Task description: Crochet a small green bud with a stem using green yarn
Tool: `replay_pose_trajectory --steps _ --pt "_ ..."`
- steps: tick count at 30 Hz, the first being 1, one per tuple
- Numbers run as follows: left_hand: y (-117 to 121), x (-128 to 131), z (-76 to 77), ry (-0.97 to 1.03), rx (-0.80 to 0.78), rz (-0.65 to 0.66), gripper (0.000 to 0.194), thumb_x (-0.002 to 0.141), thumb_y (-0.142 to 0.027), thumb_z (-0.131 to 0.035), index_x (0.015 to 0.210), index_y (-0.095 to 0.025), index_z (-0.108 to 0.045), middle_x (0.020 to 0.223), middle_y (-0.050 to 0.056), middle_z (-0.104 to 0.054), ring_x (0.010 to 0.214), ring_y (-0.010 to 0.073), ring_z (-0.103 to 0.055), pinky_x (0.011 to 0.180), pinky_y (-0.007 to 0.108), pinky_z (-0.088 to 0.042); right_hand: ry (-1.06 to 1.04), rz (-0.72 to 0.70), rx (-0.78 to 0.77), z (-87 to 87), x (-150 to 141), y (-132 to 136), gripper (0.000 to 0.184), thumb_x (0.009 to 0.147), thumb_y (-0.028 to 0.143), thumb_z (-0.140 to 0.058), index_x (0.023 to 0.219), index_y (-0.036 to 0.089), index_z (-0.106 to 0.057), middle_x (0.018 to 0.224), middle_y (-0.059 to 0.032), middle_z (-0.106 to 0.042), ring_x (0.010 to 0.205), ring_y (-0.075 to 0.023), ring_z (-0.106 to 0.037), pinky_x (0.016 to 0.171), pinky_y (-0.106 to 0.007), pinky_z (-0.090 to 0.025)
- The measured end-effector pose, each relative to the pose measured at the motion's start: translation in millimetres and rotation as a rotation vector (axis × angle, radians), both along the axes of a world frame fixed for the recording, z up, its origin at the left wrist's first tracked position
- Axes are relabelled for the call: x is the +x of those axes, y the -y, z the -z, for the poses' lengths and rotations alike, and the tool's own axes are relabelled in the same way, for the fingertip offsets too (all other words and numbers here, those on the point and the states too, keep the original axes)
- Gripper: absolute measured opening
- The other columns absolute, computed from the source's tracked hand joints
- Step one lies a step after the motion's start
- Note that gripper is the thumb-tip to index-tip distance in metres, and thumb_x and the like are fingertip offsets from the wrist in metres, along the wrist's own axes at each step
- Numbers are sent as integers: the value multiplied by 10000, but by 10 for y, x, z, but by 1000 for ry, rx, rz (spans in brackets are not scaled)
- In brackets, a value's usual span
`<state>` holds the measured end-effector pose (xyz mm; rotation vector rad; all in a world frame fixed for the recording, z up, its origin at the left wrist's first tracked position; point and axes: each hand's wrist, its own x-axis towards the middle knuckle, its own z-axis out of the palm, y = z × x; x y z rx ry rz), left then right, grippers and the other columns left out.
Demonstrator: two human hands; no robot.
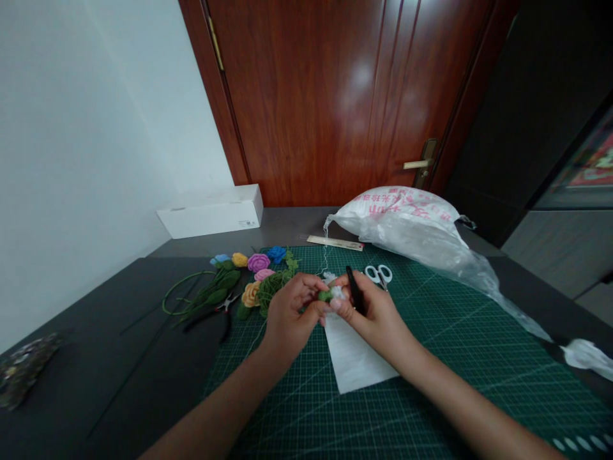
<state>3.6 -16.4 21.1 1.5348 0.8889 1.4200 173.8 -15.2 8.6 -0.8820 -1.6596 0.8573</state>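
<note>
Over the cutting mat, my two hands meet around a small crochet piece with a green part (325, 295) and a white part (338, 292). My left hand (295, 310) pinches its green side between thumb and fingers. The thumb and fingertips of my right hand (376, 310) press on the white side. A black-handled crochet hook (354, 291) is also gripped in my right hand; its tip is hidden. A thin strand of white yarn (326, 252) runs up from the piece toward the plastic bag. Beneath my hands lies a sheet of white paper (357, 364).
Crocheted flowers (258, 262), green yarn (272, 287), and pliers (227, 308) lie left. White-handled scissors (380, 275) sit beyond my right hand. A large plastic bag (407, 214), a white box (211, 214) and a narrow packet (335, 242) are behind the green mat (454, 332).
</note>
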Motion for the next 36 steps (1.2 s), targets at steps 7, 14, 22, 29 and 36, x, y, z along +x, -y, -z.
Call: replay_pose_trajectory --steps 7,14,22,29,36 --pt "-23 0 -8 69 -60 44 157 768 -69 -670 863 -178 -608 643 -57 -633 469 105 -623 465 221 -522 47 135 58 28 38 -47 185 968 384 -605 880 222 -585 708 21 -577 641 -151 -550 597 -269 -432" --pt "-99 -24 70 154 -93 79 144 804 -119 -668 911 -176 -590 654 -41 -659 484 117 -613 477 252 -544 192 379 49 -5 235 -201 190 915 364 -610 801 217 -570 668 6 -611 564 -160 -551 544 -277 -393" --pt "-108 -6 91 260 -179 185 185 827 -243 -741 920 -156 -607 748 24 -733 483 122 -602 494 268 -512 286 364 -9 182 315 -362 116 698 123 -734 758 190 -660 570 16 -609 520 -167 -551 548 -288 -387" --pt "-105 -5 82 252 -176 193 149 811 -221 -757 867 -151 -637 640 -11 -679 548 143 -635 617 284 -501 -164 197 53 -101 268 -173 358 1023 473 -496 971 236 -759 1030 -68 -699 873 -194 -628 726 -324 -513" --pt "-93 -1 105 250 -189 194 192 804 -249 -784 892 -161 -638 631 -16 -674 545 153 -631 597 290 -497 -403 55 16 -188 168 -44 155 895 382 -747 936 233 -735 744 14 -661 523 -101 -555 487 -244 -462"
